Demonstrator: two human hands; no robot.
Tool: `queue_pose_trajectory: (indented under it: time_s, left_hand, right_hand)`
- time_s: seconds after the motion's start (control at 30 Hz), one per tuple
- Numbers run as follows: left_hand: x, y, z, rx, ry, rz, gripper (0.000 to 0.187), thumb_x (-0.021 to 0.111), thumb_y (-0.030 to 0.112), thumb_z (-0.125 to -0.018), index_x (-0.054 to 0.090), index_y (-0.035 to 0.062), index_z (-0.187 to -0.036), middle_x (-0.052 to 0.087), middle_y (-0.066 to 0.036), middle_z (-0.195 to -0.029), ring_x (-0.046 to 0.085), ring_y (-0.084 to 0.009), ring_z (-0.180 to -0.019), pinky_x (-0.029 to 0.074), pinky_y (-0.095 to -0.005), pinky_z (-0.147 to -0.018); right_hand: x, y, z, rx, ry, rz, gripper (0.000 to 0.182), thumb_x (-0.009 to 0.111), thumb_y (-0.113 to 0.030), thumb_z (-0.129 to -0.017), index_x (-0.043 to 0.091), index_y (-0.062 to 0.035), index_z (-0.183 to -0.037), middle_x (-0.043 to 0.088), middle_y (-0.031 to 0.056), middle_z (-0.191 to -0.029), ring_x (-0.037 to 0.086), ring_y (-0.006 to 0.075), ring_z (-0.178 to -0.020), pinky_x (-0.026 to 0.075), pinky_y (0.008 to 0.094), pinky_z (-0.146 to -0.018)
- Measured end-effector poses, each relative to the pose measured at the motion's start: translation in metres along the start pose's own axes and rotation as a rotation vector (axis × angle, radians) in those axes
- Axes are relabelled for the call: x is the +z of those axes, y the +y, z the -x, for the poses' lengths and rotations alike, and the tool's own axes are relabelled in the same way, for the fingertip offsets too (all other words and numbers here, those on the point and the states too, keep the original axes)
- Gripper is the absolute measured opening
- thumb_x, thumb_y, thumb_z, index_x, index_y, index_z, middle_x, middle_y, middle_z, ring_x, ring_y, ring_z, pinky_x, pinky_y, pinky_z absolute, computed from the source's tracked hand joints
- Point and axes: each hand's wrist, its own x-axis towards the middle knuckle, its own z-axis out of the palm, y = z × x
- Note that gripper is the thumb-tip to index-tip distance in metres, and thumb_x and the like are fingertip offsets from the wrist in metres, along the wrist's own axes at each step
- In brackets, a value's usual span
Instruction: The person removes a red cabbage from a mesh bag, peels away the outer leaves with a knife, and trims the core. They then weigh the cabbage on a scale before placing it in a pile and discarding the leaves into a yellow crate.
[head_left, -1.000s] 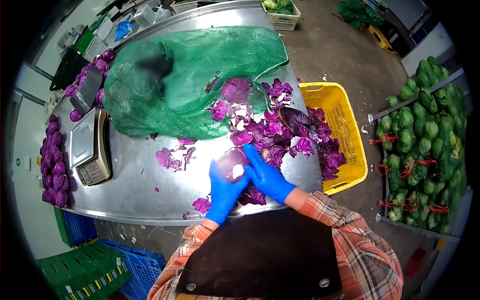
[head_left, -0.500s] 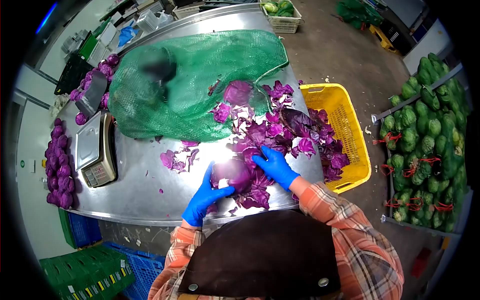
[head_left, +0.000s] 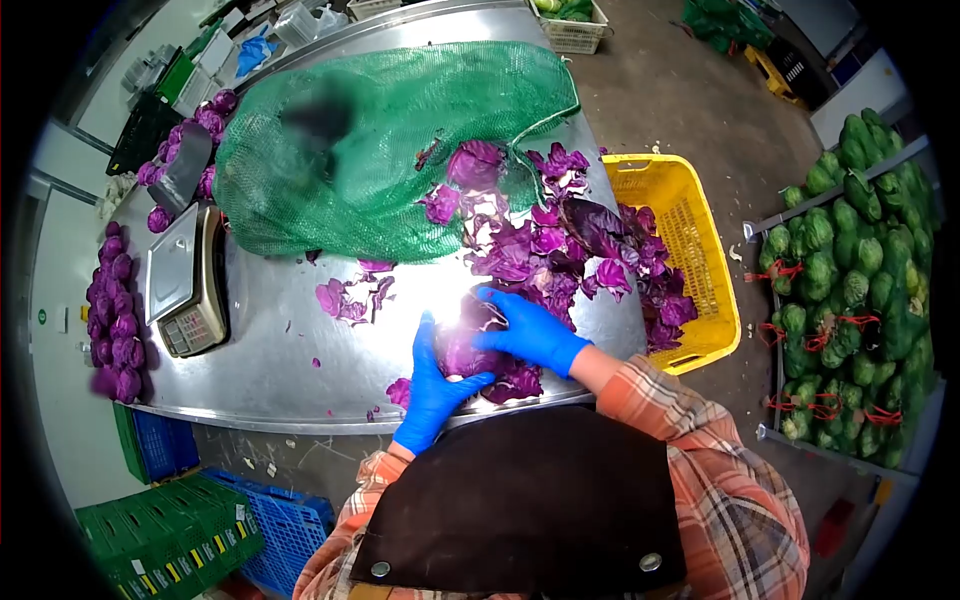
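A red cabbage (head_left: 462,350) sits between my gloved hands near the front edge of the metal table (head_left: 270,370). My left hand (head_left: 435,385) curves round its left and near side. Across its right and top lies my right hand (head_left: 535,332), fingers wrapped over the leaves. Glare washes out part of the cabbage, and the fingers hide some of it. Loose purple leaves (head_left: 515,383) lie beneath and beside it. More peeled leaves (head_left: 510,255) are heaped just beyond my hands. Farther back, another red cabbage (head_left: 476,165) rests at the mouth of a green mesh sack (head_left: 380,120).
A yellow crate (head_left: 705,250) with purple leaves stands against the table's right side. On the left are a scale (head_left: 190,285) and a row of red cabbages (head_left: 118,320). Netted green vegetables (head_left: 850,290) fill a rack at right. Blue crates (head_left: 285,530) stand on the floor.
My right hand has moved left, farther over the top of the cabbage. My left hand has shifted slightly right and down, and the cabbage sits a little nearer to me.
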Motion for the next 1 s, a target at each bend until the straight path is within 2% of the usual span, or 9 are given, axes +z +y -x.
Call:
queue_pose_trajectory:
  time_s: [0.1, 0.2, 0.27, 0.43, 0.57, 0.67, 0.77, 0.87, 1.0]
  left_hand:
    - [-0.007, -0.008, 0.0, -0.003, -0.049, -0.042, 0.123, 0.09, 0.03, -0.056, 0.012, -0.0005, -0.147, 0.025, -0.019, -0.148, 0.037, -0.0295, -0.131, 0.034, -0.0393, -0.108]
    - [-0.011, -0.011, -0.001, 0.001, -0.079, -0.03, 0.119, 0.089, 0.031, -0.059, 0.014, 0.0011, -0.147, 0.03, -0.019, -0.145, 0.039, -0.0293, -0.129, 0.035, -0.0395, -0.107]
    - [-0.016, -0.009, -0.003, -0.028, -0.107, 0.029, 0.119, 0.089, 0.029, -0.059, 0.014, 0.0018, -0.147, 0.033, -0.019, -0.141, 0.04, -0.0299, -0.128, 0.036, -0.0403, -0.106]
    - [-0.05, -0.005, 0.007, -0.223, -0.192, 0.36, 0.103, 0.083, 0.015, -0.067, 0.019, 0.0097, -0.148, 0.035, -0.014, -0.144, 0.041, -0.027, -0.128, 0.036, -0.0375, -0.107]
    - [-0.061, 0.021, 0.012, -0.399, -0.108, 0.473, 0.088, 0.075, 0.011, -0.078, 0.022, 0.0136, -0.148, 0.037, -0.012, -0.143, 0.042, -0.0249, -0.127, 0.037, -0.0351, -0.106]
    - [-0.054, 0.017, 0.017, -0.405, -0.041, 0.426, 0.075, 0.067, 0.016, -0.086, 0.024, 0.013, -0.148, 0.038, -0.011, -0.141, 0.041, -0.0229, -0.126, 0.036, -0.0335, -0.105]
    - [-0.05, 0.022, 0.019, -0.373, -0.007, 0.462, 0.074, 0.063, 0.023, -0.089, 0.022, 0.0096, -0.148, 0.036, -0.014, -0.142, 0.038, -0.0234, -0.129, 0.035, -0.034, -0.106]
    - [-0.041, 0.008, 0.022, -0.416, 0.125, 0.475, 0.077, 0.064, 0.027, -0.089, 0.02, 0.0054, -0.148, 0.035, -0.017, -0.142, 0.037, -0.0247, -0.129, 0.034, -0.0344, -0.106]
    - [-0.042, -0.007, 0.027, -0.471, 0.108, 0.413, 0.08, 0.066, 0.029, -0.086, 0.021, 0.0007, -0.146, 0.035, -0.018, -0.143, 0.037, -0.0263, -0.13, 0.034, -0.0352, -0.107]
  right_hand:
    - [-0.025, -0.037, 0.001, 0.327, -0.179, -0.316, 0.064, 0.066, -0.041, -0.085, 0.046, -0.0036, -0.132, 0.054, 0.0218, -0.125, 0.056, 0.0319, -0.11, 0.044, 0.0401, -0.095]
    - [-0.006, 0.01, -0.012, -0.059, -0.053, 0.0, 0.055, 0.061, -0.034, -0.088, 0.045, -0.0054, -0.133, 0.058, 0.0201, -0.124, 0.063, 0.0308, -0.103, 0.049, 0.0373, -0.088]
    - [-0.002, 0.054, -0.029, -0.047, 0.114, -0.03, 0.038, 0.054, -0.031, -0.092, 0.054, -0.0047, -0.12, 0.063, 0.0207, -0.109, 0.065, 0.0291, -0.094, 0.051, 0.0364, -0.078]
    - [-0.022, 0.025, -0.027, 0.078, 0.005, -0.097, 0.031, 0.053, -0.028, -0.092, 0.06, -0.0051, -0.112, 0.064, 0.0152, -0.105, 0.062, 0.0275, -0.095, 0.048, 0.038, -0.086]
    - [-0.011, -0.003, -0.01, -0.079, 0.065, -0.084, 0.034, 0.058, -0.025, -0.092, 0.055, -0.0059, -0.12, 0.064, 0.0161, -0.109, 0.064, 0.0285, -0.1, 0.049, 0.0361, -0.086]
    - [-0.01, -0.022, 0.001, -0.048, 0.129, 0.192, 0.063, 0.066, -0.033, -0.085, 0.038, -0.0105, -0.138, 0.048, 0.0166, -0.135, 0.059, 0.0329, -0.11, 0.048, 0.0381, -0.09]
    - [0.005, -0.043, 0.013, -0.18, 0.201, 0.182, 0.064, 0.069, -0.038, -0.081, 0.045, -0.0095, -0.132, 0.053, 0.018, -0.122, 0.058, 0.0369, -0.103, 0.047, 0.0416, -0.09]
    - [0.036, -0.051, 0.016, -0.112, -0.023, 0.006, 0.076, 0.07, -0.044, -0.079, 0.039, -0.0104, -0.139, 0.043, 0.0204, -0.137, 0.052, 0.0401, -0.115, 0.044, 0.0436, -0.095]
    - [0.044, -0.007, 0.001, -0.127, -0.197, -0.335, 0.052, 0.063, -0.032, -0.089, 0.048, -0.0103, -0.133, 0.054, 0.0174, -0.128, 0.056, 0.0297, -0.115, 0.045, 0.0387, -0.095]
